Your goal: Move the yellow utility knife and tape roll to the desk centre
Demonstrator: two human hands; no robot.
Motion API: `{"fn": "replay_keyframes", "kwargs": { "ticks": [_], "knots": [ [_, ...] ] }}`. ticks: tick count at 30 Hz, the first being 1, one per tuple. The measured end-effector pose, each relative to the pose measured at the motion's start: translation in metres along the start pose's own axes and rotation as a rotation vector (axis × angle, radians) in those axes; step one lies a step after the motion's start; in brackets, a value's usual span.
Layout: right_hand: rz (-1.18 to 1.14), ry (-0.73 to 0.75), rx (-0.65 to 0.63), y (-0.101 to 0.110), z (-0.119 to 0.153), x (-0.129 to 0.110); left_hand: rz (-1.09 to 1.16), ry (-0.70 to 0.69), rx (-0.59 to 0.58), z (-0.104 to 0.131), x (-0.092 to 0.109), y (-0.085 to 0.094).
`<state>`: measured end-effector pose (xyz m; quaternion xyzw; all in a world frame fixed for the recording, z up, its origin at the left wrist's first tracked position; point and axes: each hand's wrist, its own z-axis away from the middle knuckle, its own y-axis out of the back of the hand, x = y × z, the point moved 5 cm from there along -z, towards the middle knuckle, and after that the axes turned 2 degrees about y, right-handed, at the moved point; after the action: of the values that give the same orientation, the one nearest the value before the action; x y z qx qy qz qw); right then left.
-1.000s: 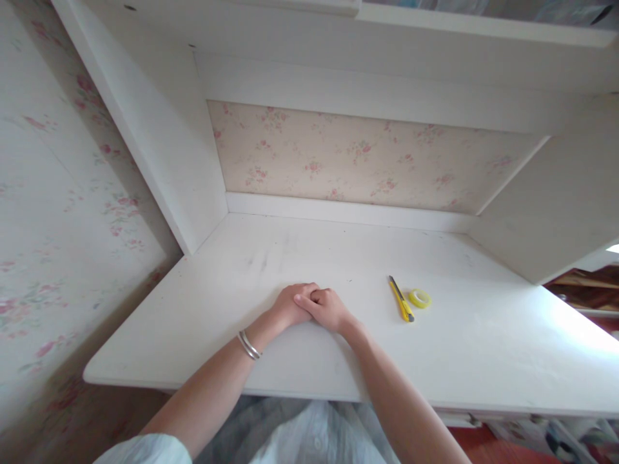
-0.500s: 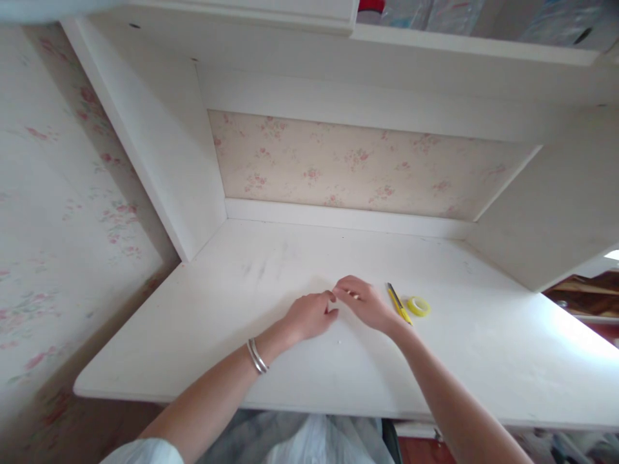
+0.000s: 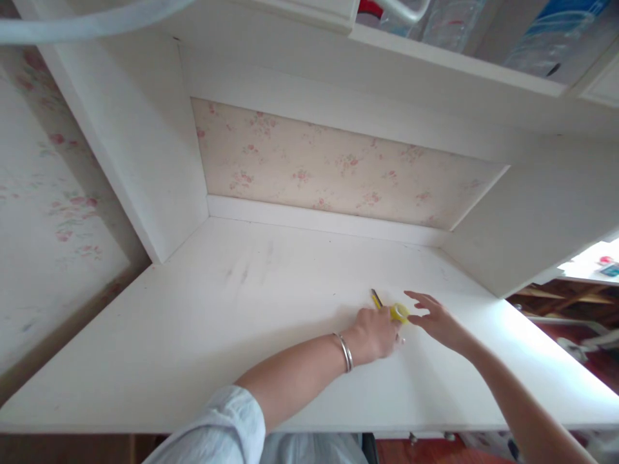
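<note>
The yellow tape roll (image 3: 400, 312) is on the white desk, with my left hand (image 3: 378, 332) at its left side. The fingers of that hand are curled, and whether they grip the tape is hard to make out. A yellow cutter (image 3: 376, 298) with a dark strip lies just beyond, its lower part hidden by my left hand. To the right of the tape, my right hand (image 3: 438, 320) is spread, thumb and fingers apart, holding nothing.
A white desk (image 3: 271, 277) has raised side panels and a back ledge. Above hangs a shelf with plastic bottles (image 3: 556, 32). A pale curved bar (image 3: 97, 24) crosses the upper left.
Both hands have separated and moved right. My left hand has come to the tape and now covers part of the cutter. My right hand has opened beyond the tape. The view has shifted.
</note>
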<state>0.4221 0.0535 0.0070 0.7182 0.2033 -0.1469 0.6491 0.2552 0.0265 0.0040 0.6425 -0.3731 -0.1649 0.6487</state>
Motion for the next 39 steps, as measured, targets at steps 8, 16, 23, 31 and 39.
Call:
{"fn": "replay_keyframes", "kwargs": {
  "ticks": [8,16,23,31,39],
  "knots": [
    [0.188,0.021,-0.074,-0.033,-0.015,-0.008,-0.059,0.173,-0.041,0.013,-0.079,0.020],
    [0.217,0.086,-0.045,-0.053,-0.048,-0.055,-0.074,0.461,0.097,0.068,-0.229,0.083],
    [0.133,0.248,-0.080,-0.090,-0.080,-0.136,-0.206,0.627,0.143,0.137,-0.329,0.118],
    [-0.050,0.430,-0.168,-0.142,-0.099,-0.239,-0.194,0.697,0.176,0.192,-0.389,0.126],
    [-0.604,0.222,-0.279,-0.195,-0.106,-0.303,0.000,0.369,0.419,0.202,-0.332,0.125]
  ]
}}
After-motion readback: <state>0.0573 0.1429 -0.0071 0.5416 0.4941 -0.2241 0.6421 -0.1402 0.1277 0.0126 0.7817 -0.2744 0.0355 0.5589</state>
